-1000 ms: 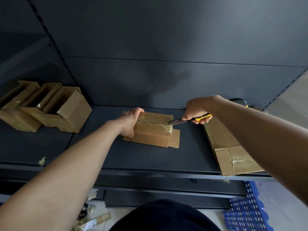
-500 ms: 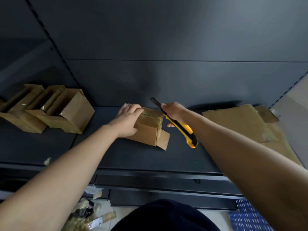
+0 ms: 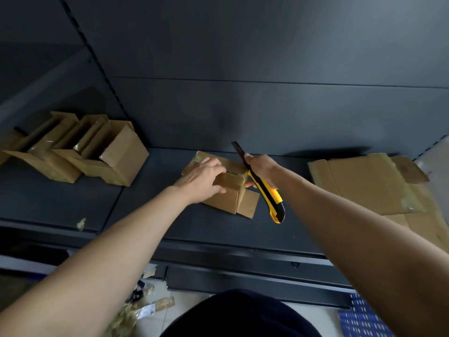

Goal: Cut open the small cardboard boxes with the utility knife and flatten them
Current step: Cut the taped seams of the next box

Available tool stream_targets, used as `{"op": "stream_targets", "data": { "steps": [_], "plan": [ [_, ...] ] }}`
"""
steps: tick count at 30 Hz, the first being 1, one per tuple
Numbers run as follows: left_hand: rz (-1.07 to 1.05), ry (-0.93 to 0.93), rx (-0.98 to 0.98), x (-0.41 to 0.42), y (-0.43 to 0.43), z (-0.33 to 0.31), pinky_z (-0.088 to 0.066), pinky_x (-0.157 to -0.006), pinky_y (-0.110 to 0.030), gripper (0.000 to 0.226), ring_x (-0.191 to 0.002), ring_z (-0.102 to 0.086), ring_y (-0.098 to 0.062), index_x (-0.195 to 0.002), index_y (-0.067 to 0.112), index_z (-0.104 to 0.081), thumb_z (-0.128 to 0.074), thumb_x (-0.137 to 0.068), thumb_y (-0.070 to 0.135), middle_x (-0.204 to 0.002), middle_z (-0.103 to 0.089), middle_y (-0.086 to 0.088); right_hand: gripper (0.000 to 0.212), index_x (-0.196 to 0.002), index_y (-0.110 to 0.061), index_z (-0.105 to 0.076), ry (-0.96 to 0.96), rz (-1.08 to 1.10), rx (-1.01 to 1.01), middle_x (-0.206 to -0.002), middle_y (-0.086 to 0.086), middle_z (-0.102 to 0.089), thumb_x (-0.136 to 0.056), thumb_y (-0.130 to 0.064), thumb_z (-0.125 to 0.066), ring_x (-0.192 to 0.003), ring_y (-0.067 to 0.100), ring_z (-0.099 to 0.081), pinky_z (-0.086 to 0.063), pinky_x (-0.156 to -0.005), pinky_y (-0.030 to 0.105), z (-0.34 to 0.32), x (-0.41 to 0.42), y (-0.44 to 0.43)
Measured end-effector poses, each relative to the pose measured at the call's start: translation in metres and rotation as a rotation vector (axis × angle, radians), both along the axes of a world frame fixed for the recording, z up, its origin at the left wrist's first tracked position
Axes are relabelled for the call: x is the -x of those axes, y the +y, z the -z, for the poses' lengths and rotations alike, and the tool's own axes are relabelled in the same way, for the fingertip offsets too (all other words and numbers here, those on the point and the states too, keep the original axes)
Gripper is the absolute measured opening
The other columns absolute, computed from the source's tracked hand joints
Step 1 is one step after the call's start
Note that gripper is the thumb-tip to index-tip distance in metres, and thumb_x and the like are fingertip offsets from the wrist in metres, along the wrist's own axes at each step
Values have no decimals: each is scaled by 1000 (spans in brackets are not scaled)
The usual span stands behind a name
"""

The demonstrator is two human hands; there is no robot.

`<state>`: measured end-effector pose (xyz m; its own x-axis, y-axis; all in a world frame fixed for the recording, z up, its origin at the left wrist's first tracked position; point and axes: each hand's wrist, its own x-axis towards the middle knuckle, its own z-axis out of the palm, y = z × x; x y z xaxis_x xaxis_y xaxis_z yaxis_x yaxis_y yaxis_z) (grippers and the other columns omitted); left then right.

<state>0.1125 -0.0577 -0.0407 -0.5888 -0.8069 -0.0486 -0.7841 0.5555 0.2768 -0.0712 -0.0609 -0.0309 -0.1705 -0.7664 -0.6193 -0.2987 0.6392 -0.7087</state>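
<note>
A small taped cardboard box [image 3: 227, 197] sits in the middle of the dark shelf [image 3: 213, 229], one side flap hanging open toward me. My left hand [image 3: 202, 180] lies over the box's top and left side, fingers gripping its upper edge. My right hand [image 3: 261, 170] is closed around a yellow and black utility knife [image 3: 269, 197]. The handle points down toward me and the extended blade points up and away, just right of the box's top corner. The blade is clear of the cardboard.
Several open small boxes [image 3: 80, 152] are clustered at the shelf's left end. Flattened cardboard [image 3: 374, 186] is piled at the right end. Tape scraps [image 3: 141, 310] litter the floor below, and a blue perforated panel [image 3: 364, 319] lies at the bottom right.
My right hand has drawn the knife out of the tape at the box's right side and swung it so the blade points up. My left hand has shifted further over the box's top.
</note>
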Motion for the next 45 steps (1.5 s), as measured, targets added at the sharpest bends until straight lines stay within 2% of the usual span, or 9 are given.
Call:
{"op": "stream_targets", "data": {
  "steps": [4, 12, 18, 21, 25, 27, 29, 32, 45],
  "plan": [
    [12, -117, -18, 7, -7, -8, -28, -96, -36, 51, -114, -38, -14, -117, 20, -55, -72, -75, 45, -117, -47, 6, 48, -109, -2, -53, -1, -13, -12, -75, 15, -64, -97, -47, -41, -71, 28, -72, -48, -48, 29, 1, 2, 2],
    [62, -302, -104, 18, -15, -20, -35, -88, -40, 50, -93, -34, -15, -86, 27, -36, -76, -62, 48, -92, -38, 8, 47, -94, -4, -52, -10, 4, 3, -66, 12, -60, -96, -50, -42, -58, 25, -70, -49, -43, 24, 4, 1, 7],
    [39, -260, -128, 19, -14, -22, -34, -69, -35, 53, -76, -36, -10, -75, 30, -29, -78, -58, 42, -83, -44, 10, 43, -109, -2, -56, -35, -56, 76, -89, 15, -66, -98, -42, -45, -72, 30, -72, -50, -55, 32, 8, 11, 14],
    [19, -256, -201, 18, -17, -16, -36, -88, -40, 52, -95, -44, -16, -92, 31, -38, -78, -60, 42, -100, -49, 8, 30, -101, -8, -57, -16, -120, 146, -85, 9, -68, -97, -37, -51, -62, 24, -69, -49, -50, 27, 8, 33, 22],
    [-34, -237, -314, 13, -20, -11, -25, -102, -42, 61, -127, -32, -24, -116, 32, -50, -79, -64, 41, -132, -40, 6, 26, -97, -6, -62, 25, -355, 14, -75, 10, -71, -96, -30, -54, -67, 24, -70, -53, -61, 30, -1, 66, 31],
    [-38, -216, -364, 12, -23, -14, -27, -97, -40, 54, -120, -35, -21, -112, 34, -51, -77, -67, 46, -125, -41, 9, 26, -95, -5, -64, 119, -476, -41, -74, 8, -73, -97, -28, -54, -67, 20, -70, -52, -67, 31, -6, 74, 34],
    [-18, -159, -417, 11, -26, -19, -30, -86, -34, 33, -104, -39, -13, -99, 36, -52, -70, -75, 50, -108, -45, 13, 28, -90, -5, -66, 219, -563, -31, -73, 6, -73, -97, -28, -53, -65, 17, -70, -52, -74, 31, -10, 76, 33],
    [0, -100, -442, 10, -28, -21, -27, -78, -30, 7, -86, -39, -4, -87, 36, -57, -61, -87, 42, -99, -49, 12, 27, -80, -7, -64, 247, -559, 58, -66, 6, -68, -97, -25, -54, -59, 19, -65, -51, -75, 33, -14, 70, 27],
    [10, -77, -435, 5, -29, -13, -36, -86, -33, 21, -95, -47, -13, -72, 41, -58, -68, -85, 27, -90, -50, 19, 27, -78, -18, -63, 687, -1044, 156, -64, 0, -63, -94, -33, -48, -57, 12, -58, -39, -56, 24, -17, 26, -9]
  ]
}}
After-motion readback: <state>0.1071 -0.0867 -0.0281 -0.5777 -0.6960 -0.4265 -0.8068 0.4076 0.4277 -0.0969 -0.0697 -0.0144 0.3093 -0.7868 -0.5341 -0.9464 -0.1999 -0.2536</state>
